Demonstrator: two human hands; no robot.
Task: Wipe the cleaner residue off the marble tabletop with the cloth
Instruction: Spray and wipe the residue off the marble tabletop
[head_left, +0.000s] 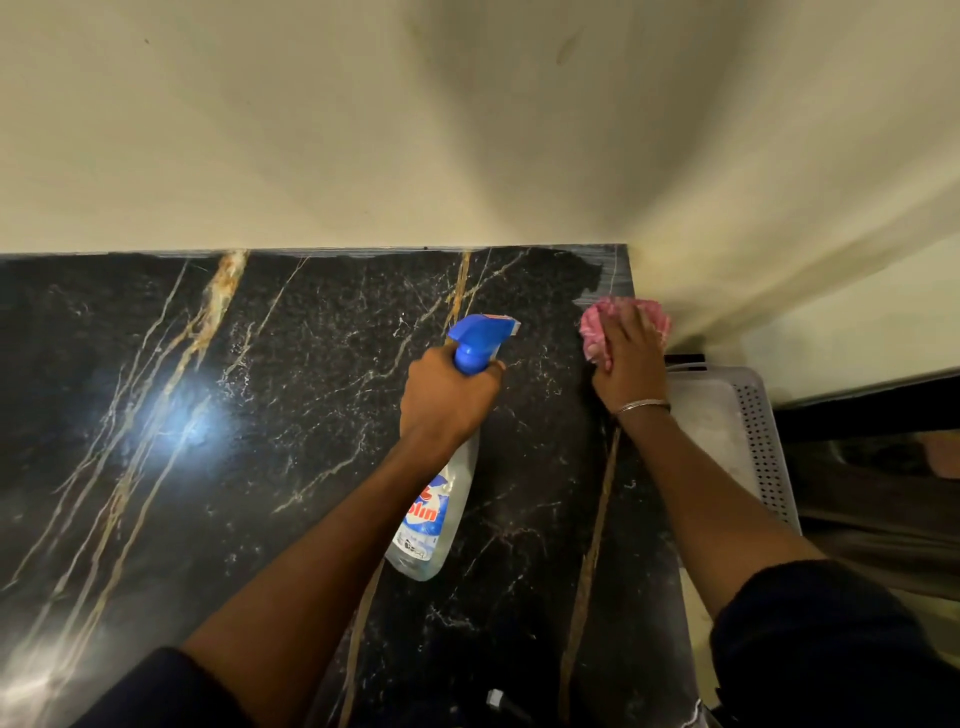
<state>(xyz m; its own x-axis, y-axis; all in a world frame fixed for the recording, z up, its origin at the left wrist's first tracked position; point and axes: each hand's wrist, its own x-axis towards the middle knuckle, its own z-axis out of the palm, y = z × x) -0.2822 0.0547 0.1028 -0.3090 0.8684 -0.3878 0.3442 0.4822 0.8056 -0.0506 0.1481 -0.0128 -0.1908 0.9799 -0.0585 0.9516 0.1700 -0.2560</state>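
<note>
**Head view: cloth working the far right corner of the marble**

Head view, looking down: right hand (631, 358) pressed flat, fingers spread, on a bunched pink cloth (597, 332) at right of centre in the frame, close to the black marble tabletop's (260, 467) right edge and near its back corner. Left hand (447, 400) wrapped around the neck of a spray bottle (434, 519), blue trigger head (480, 338) pointing toward the cloth; bottle body hanging tilted above the stone, apparently not resting on it.

Hazy, smeared patch (605, 275) visible just above the cloth, in the upper right corner of the slab, with a thinner streaked band along the back edge where stone meets cream wall (363, 130). Likely the residue to clear.

For a clean result: keep the palm flat and the pressure even, sweep in overlapping passes up into the corner, then leftward along the wall line; refold to a fresh face once damp.

Edges and room: wall tight against the back edge, so short strokes there. Right edge drops off beside a perforated white basket (753, 441); risk of pushing the cloth over it. Wide open stone toward the left and lower part of the frame, with only a lamp glare (192, 426), leaving plenty of room for long strokes.
</note>
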